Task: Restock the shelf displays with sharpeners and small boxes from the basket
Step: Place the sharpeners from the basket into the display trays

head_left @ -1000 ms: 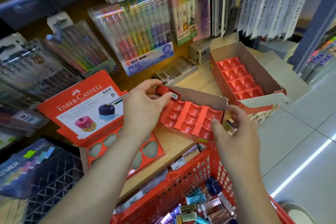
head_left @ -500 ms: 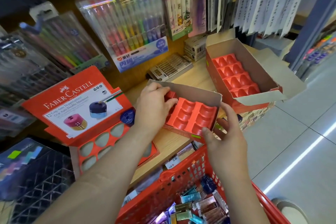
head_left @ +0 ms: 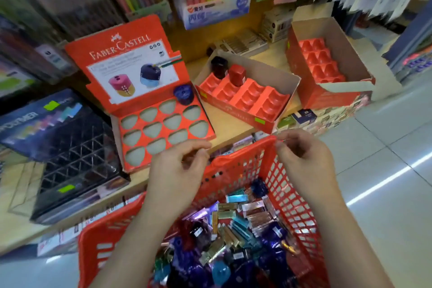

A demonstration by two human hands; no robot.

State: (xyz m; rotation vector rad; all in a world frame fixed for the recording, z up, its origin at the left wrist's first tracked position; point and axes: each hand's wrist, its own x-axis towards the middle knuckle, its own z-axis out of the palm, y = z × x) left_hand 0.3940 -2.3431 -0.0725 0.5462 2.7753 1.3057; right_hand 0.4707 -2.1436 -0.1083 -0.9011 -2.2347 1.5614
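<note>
Red plastic basket (head_left: 236, 162) sits low in front of the shelf (head_left: 224, 124), heaped with foil-wrapped small boxes (head_left: 233, 215) and dark blue sharpeners (head_left: 221, 271), lying every way and too jumbled to count. Both hands have pulled back from the middle tray carton (head_left: 261, 72), where they were half a second ago, and now hover over the basket's far rim. The left hand (head_left: 177, 168) has a loose, released grip, fingers gently curled around nothing. The right hand (head_left: 306, 159) curls its fingertips close to the rim's corner; blur hides whether its grip holds anything. With the left hand gone, two sharpeners show in the middle carton, one black sharpener (head_left: 218, 66) and one red sharpener (head_left: 237, 75), both standing upright at its far left end. That carton's long axis runs from far left to near right. Three display cartons stand on the shelf: the Faber-Castell display (head_left: 121, 54) at left with one blue sharpener (head_left: 183, 93) in its back right hole, the middle one, and the right carton (head_left: 336, 30) holding only its red tray.
</note>
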